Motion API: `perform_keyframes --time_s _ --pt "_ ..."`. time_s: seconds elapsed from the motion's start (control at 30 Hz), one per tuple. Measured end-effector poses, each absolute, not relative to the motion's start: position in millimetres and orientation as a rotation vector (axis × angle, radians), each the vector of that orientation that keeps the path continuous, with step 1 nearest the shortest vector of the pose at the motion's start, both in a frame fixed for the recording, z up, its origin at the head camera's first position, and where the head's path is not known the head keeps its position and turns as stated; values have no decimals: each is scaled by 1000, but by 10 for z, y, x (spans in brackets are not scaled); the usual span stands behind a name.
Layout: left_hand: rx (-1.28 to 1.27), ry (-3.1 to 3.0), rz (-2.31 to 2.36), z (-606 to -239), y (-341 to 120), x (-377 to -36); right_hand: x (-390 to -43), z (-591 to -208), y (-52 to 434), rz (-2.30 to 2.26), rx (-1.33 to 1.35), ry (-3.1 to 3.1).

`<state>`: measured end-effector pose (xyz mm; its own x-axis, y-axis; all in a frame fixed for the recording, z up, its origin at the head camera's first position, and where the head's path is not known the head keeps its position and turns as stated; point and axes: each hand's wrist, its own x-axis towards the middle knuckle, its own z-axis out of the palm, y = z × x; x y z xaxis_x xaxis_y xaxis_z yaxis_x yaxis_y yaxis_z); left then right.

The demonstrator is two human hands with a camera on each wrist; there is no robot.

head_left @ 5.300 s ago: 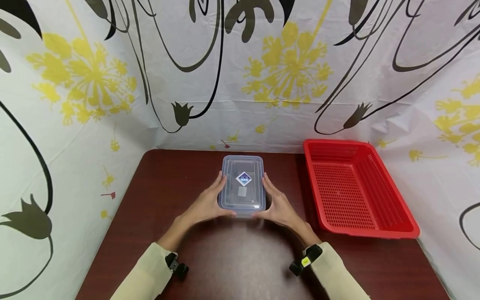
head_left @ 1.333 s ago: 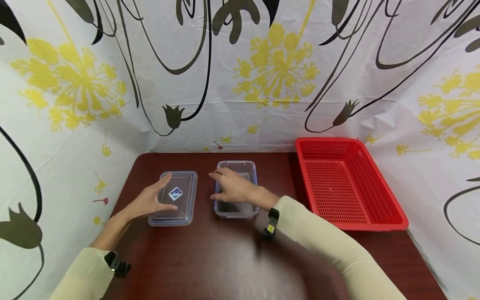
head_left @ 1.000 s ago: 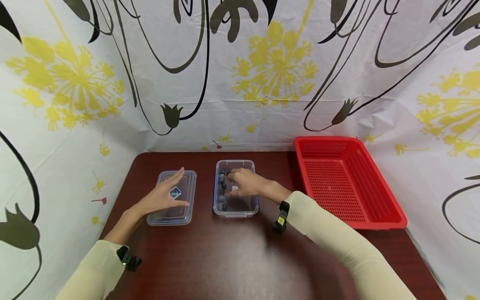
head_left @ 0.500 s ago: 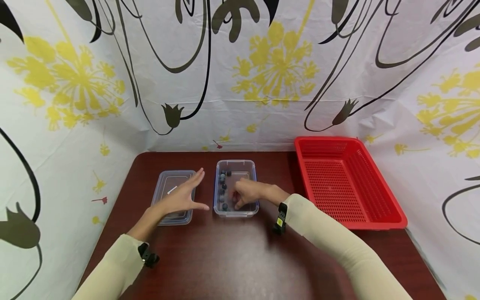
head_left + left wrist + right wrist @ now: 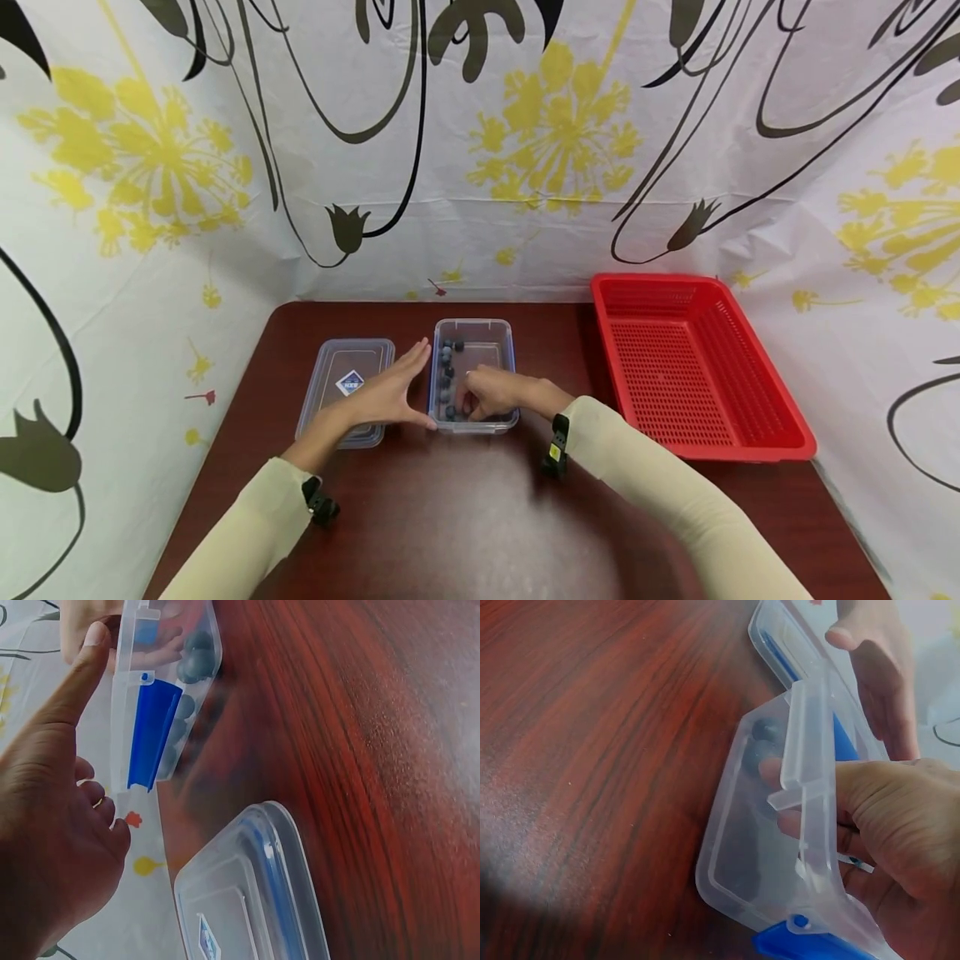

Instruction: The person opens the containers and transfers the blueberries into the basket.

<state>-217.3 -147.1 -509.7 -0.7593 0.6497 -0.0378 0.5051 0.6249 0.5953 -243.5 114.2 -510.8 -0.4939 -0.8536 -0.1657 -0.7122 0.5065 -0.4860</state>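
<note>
In the head view a clear plastic container (image 5: 491,335) stands uncovered at the table's middle. Several small dark blue-grey balls (image 5: 447,372) line its left side. My right hand (image 5: 491,392) reaches into it over the right wall, fingers bent down near the balls; I cannot tell whether they pinch one. My left hand (image 5: 386,396) has its thumb and fingers spread, tips right at the container's left rim. Under that hand lies a clear lid (image 5: 330,375) with a blue diamond label, partly hidden. The left wrist view shows a blue clip (image 5: 155,735) on the container's side.
A red perforated basket (image 5: 697,367) stands at the table's right. Patterned cloth (image 5: 540,250) hangs behind and on both sides. The dark reddish-brown table (image 5: 450,508) extends toward the front.
Earlier both hands held the covered container; its lid now lies to the left. The right hand has gone into the container, fingers more bent. The left hand has moved right to the rim.
</note>
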Motion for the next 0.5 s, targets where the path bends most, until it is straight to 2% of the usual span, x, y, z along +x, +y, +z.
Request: perform_keyframes --time_s 0.5 --pt "920 2552 777 -5160 -1403 -2202 -2400 -5203 1068 -518 -1317 2386"
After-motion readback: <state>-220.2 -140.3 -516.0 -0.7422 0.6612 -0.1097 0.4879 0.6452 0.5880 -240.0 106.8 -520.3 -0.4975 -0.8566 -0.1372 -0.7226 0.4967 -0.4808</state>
